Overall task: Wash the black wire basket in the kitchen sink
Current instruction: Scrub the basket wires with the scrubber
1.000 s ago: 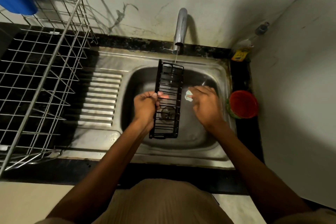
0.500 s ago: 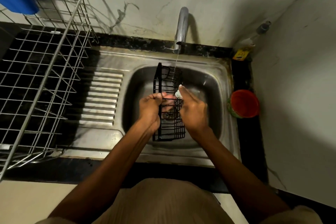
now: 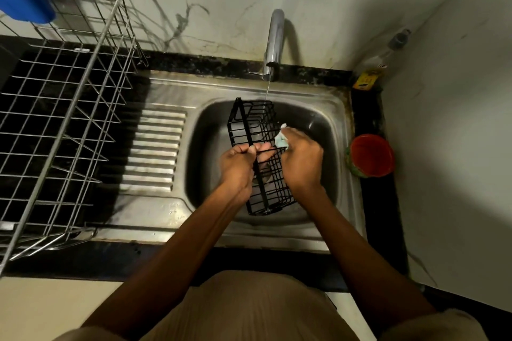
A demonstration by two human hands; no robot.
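The black wire basket (image 3: 259, 158) is held over the sink (image 3: 336, 108) bowl beneath the tap's (image 3: 274, 44) thin stream; the left hand (image 3: 238, 167) grips its rim, the right hand (image 3: 300, 159) presses a pale cloth (image 3: 281, 139) against its side.

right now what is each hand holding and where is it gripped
The left hand grips the black wire basket by its left long-side rim wire, about midway along. The right hand holds a small pale cloth or sponge against the basket's right side.
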